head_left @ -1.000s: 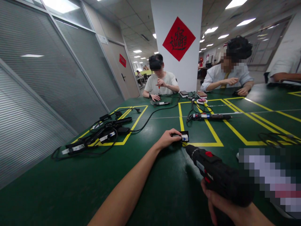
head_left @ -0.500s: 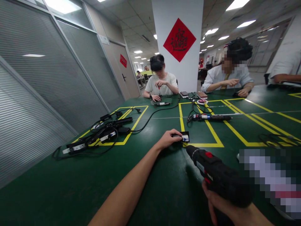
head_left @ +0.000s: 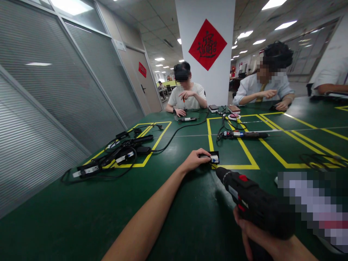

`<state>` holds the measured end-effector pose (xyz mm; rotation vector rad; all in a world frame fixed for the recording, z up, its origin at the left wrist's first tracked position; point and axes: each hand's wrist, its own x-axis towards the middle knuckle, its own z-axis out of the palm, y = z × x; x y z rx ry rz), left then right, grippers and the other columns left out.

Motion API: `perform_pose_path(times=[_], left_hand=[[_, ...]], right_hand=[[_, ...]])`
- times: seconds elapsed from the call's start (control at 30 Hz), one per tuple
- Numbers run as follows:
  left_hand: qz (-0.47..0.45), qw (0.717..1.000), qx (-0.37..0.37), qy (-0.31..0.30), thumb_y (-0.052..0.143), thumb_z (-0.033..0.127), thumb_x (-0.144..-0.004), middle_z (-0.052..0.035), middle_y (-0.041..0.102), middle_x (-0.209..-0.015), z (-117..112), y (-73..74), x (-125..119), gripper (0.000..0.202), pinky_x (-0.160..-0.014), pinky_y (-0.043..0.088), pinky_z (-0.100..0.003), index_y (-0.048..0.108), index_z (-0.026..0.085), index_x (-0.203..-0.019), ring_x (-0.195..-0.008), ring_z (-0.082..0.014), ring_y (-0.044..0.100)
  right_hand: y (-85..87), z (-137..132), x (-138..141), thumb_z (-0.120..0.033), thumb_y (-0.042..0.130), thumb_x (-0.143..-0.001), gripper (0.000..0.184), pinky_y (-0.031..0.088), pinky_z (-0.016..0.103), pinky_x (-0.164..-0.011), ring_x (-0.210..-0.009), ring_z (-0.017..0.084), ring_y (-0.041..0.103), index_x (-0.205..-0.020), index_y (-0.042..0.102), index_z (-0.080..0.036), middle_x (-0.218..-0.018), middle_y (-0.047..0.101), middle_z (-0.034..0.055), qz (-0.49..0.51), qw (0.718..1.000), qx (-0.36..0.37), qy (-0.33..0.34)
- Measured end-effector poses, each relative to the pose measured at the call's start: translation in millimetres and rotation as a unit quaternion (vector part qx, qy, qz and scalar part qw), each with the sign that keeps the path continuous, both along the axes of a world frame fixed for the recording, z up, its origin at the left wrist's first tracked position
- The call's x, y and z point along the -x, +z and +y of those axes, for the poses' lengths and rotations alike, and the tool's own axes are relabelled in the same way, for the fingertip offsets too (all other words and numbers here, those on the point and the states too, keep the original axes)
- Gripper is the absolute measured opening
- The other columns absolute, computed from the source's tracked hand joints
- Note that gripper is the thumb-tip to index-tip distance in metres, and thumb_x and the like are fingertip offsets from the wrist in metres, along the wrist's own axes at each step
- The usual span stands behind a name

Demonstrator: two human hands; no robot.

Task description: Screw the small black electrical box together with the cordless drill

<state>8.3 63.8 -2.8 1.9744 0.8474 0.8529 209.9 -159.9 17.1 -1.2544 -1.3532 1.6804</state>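
My right hand (head_left: 252,232) is wrapped round the handle of a black cordless drill (head_left: 252,195) with red details. The drill's chuck points forward and left, close to the near side of a small black case (head_left: 214,158) with a white and blue part in it. My left hand (head_left: 196,159) grips the left end of that case and holds it against the green table, with thumb and fingers closed on it. The drill tip and the case overlap little in view; I cannot tell whether they touch.
Black devices with cables (head_left: 119,154) lie at the left in a yellow-taped area. A pen-like electric tool (head_left: 244,135) rests beyond the case. At the right lies a blurred-out object (head_left: 312,206). Two people (head_left: 186,90) sit across the table (head_left: 163,203), working with their hands.
Hardly anything differs. The drill's rear has shifted very slightly to the right, while my left hand and the case stay in place.
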Motion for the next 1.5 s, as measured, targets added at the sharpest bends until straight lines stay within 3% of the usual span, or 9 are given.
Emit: perform_pose_path(times=[0.23, 0.33, 0.5, 0.73, 1.0, 1.17, 1.3, 1.5], left_hand=[[0.003, 1.0, 0.0, 0.0, 0.063, 0.034, -0.071, -0.0057, 0.059, -0.098, 0, -0.6, 0, 0.028, -0.079, 0.041, -0.025, 0.065, 0.016, -0.093, -0.089, -0.0155, 0.054], [0.005, 1.0, -0.004, 0.003, 0.063, 0.033, -0.071, -0.0056, 0.06, -0.097, 0, -0.3, 0, 0.027, -0.08, 0.041, -0.026, 0.065, 0.016, -0.093, -0.089, -0.0156, 0.055], [0.005, 1.0, -0.002, 0.006, 0.063, 0.031, -0.071, -0.0053, 0.061, -0.096, 0, -0.6, -1, 0.027, -0.081, 0.041, -0.026, 0.065, 0.016, -0.093, -0.088, -0.0155, 0.055], [0.013, 1.0, 0.003, 0.005, 0.062, 0.032, -0.072, -0.0052, 0.06, -0.097, -1, 2.0, -2, 0.027, -0.079, 0.041, -0.025, 0.065, 0.016, -0.093, -0.087, -0.015, 0.055], [0.006, 1.0, 0.008, 0.008, 0.062, 0.03, -0.071, -0.0053, 0.06, -0.098, -3, 3.0, -1, 0.027, -0.081, 0.041, -0.026, 0.065, 0.016, -0.093, -0.088, -0.0153, 0.055], [0.008, 1.0, 0.014, 0.015, 0.063, 0.031, -0.071, -0.0057, 0.06, -0.099, -3, 3.0, -2, 0.027, -0.08, 0.042, -0.026, 0.065, 0.016, -0.093, -0.088, -0.0152, 0.055], [0.005, 1.0, 0.01, 0.01, 0.063, 0.031, -0.071, -0.0054, 0.06, -0.098, -3, 2.7, -2, 0.027, -0.08, 0.041, -0.026, 0.066, 0.016, -0.093, -0.088, -0.0153, 0.055], [0.003, 1.0, 0.0, 0.01, 0.063, 0.031, -0.071, -0.0049, 0.06, -0.096, -1, 0.7, -2, 0.026, -0.08, 0.041, -0.026, 0.065, 0.016, -0.092, -0.088, -0.0149, 0.054]], right_hand=[[8.0, 1, -2, -0.053, 0.055, -0.078, 0.034, 0.044, 0.031, -0.059, -0.044, 0.016, 0.06, -0.081, 0.052, -0.019, -0.046, 0.064, -0.0007, 0.012, 0.999, -0.034, 0.016], [3.0, 2, -2, -0.049, 0.053, -0.081, 0.03, 0.045, 0.031, -0.062, -0.046, 0.016, 0.062, -0.084, 0.051, -0.019, -0.048, 0.065, -0.0011, 0.02, 0.999, -0.02, 0.021], [-4.2, 3, -2, -0.05, 0.053, -0.081, 0.029, 0.043, 0.028, -0.053, -0.045, 0.016, 0.061, -0.083, 0.048, -0.022, -0.049, 0.063, -0.004, 0.013, 1.0, 0.004, 0.025], [11.2, -3, -1, -0.045, 0.049, -0.084, 0.025, 0.043, 0.033, -0.064, -0.052, 0.018, 0.063, -0.087, 0.049, -0.02, -0.048, 0.064, -0.0031, -0.016, 1.0, -0.018, 0.009], [14.6, -1, -1, -0.049, 0.05, -0.083, 0.029, 0.045, 0.03, -0.056, -0.046, 0.016, 0.062, -0.086, 0.05, -0.019, -0.047, 0.063, -0.0028, -0.003, 0.999, -0.05, 0.018], [8.9, 0, -1, -0.05, 0.053, -0.082, 0.031, 0.044, 0.027, -0.052, -0.044, 0.013, 0.061, -0.09, 0.049, -0.02, -0.068, 0.068, 0.0015, 0.019, 0.998, -0.053, 0.0], [3.5, 0, -3, -0.049, 0.053, -0.082, 0.031, 0.044, 0.026, -0.052, -0.045, 0.014, 0.061, -0.086, 0.049, -0.019, -0.048, 0.062, -0.0033, 0.024, 0.999, -0.031, 0.018], [6.0, -1, -2, -0.041, 0.049, -0.087, 0.023, 0.045, 0.03, -0.056, -0.046, 0.015, 0.061, -0.091, 0.048, -0.019, -0.048, 0.062, -0.0037, 0.027, 0.999, -0.037, 0.018]])
